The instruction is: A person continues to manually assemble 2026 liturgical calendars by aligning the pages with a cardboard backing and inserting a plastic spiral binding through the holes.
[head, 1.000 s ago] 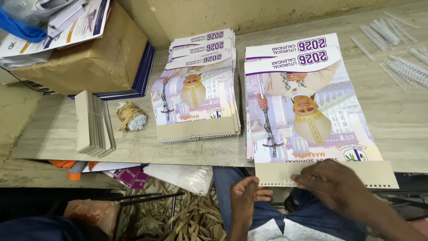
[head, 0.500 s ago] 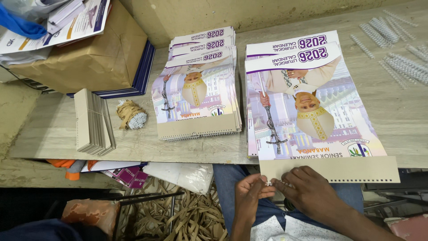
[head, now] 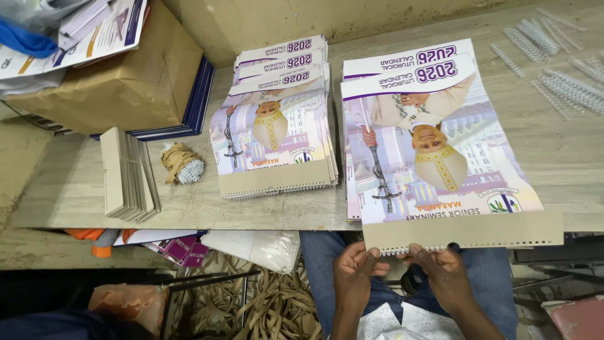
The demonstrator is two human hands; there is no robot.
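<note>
A large printed calendar (head: 434, 145) with a purple and white top lies on the wooden table (head: 566, 151), its punched brown card strip (head: 462, 230) hanging over the near edge. My left hand (head: 355, 274) and my right hand (head: 443, 271) both pinch the white spiral binding wire (head: 396, 250) under the strip's left part. My lap in blue trousers is below the hands.
A stack of bound calendars (head: 277, 126) lies to the left. Further left are brown card strips (head: 129, 173), a wrapped bundle (head: 182, 165) and a brown box (head: 119, 82). Loose white binding wires (head: 553, 63) lie at the far right. Paper scraps (head: 264, 305) cover the floor.
The calendar has slid toward me, so its card strip now overhangs the table edge. Both hands came together at the strip's lower left edge, on the binding wire.
</note>
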